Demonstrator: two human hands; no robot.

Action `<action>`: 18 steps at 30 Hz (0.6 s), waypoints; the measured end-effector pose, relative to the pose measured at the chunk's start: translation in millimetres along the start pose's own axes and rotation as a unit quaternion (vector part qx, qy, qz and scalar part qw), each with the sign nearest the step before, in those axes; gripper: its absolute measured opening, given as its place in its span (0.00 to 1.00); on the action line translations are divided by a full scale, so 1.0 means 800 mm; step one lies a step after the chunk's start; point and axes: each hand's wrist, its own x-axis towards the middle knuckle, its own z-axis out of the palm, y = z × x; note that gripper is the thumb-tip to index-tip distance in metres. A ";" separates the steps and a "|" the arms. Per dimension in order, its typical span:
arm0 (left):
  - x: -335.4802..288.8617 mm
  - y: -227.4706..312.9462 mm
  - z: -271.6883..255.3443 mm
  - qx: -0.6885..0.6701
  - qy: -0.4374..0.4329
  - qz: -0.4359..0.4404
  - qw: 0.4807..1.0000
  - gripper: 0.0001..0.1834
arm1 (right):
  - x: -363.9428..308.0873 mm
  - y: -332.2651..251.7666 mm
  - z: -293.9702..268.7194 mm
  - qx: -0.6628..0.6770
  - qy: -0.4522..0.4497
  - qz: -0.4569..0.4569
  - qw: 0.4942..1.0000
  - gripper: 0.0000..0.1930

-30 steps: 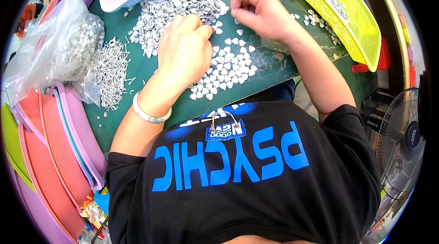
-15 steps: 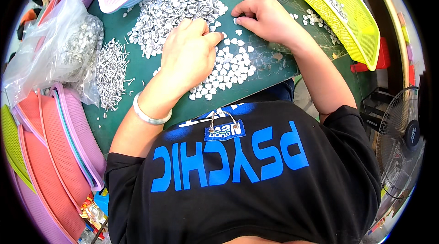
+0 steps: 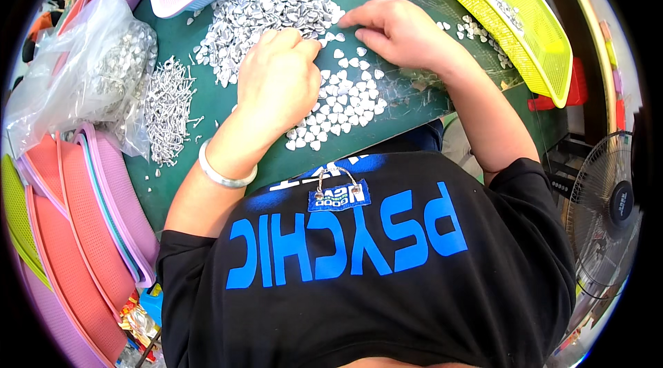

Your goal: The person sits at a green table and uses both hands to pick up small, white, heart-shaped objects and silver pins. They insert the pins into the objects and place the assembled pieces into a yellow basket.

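Observation:
A large heap of small silver heart-shaped pieces (image 3: pixel 242 30) lies on the green tabletop. At its near edge is my left hand (image 3: pixel 280 78), palm down with the fingers curled; its fingertips and anything in them are hidden. My right hand (image 3: pixel 404 33) is at the right edge of the heap, index finger stretched out to the hearts and thumb apart from it. I see nothing held between them. Between my hands and the table's near edge, a flat group of paler hearts (image 3: pixel 342 105) is spread out in a loose single layer.
Small silver screw-like pieces (image 3: pixel 168 109) lie left, beside a clear plastic bag (image 3: pixel 103 57) of hearts. A purple-and-blue basket (image 3: pixel 207 2) holds hearts at the back. A yellow-green basket (image 3: pixel 552 57) stands right, with hearts beside it. Stacked coloured baskets (image 3: pixel 90 230) and a fan (image 3: pixel 601 209) flank me.
My right hand's index finger has stretched left to the heap and its thumb has parted from it; a heart was near that thumb before. My left hand shifted slightly left, its thumb drawing in.

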 end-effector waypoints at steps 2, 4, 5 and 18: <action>0.000 0.001 -0.001 -0.001 0.003 -0.010 1.000 0.12 | -0.001 0.001 0.003 -0.026 -0.026 -0.025 0.999 0.12; -0.001 0.001 -0.001 0.005 -0.006 -0.009 1.000 0.12 | 0.003 0.001 -0.004 -0.009 -0.048 -0.025 0.998 0.13; -0.001 0.001 -0.001 0.008 -0.010 -0.009 1.000 0.13 | 0.004 0.000 -0.006 -0.001 -0.059 -0.025 0.998 0.13; -0.004 0.003 -0.006 0.015 -0.047 -0.013 0.999 0.11 | 0.022 -0.022 0.013 -0.029 -0.019 -0.020 0.999 0.07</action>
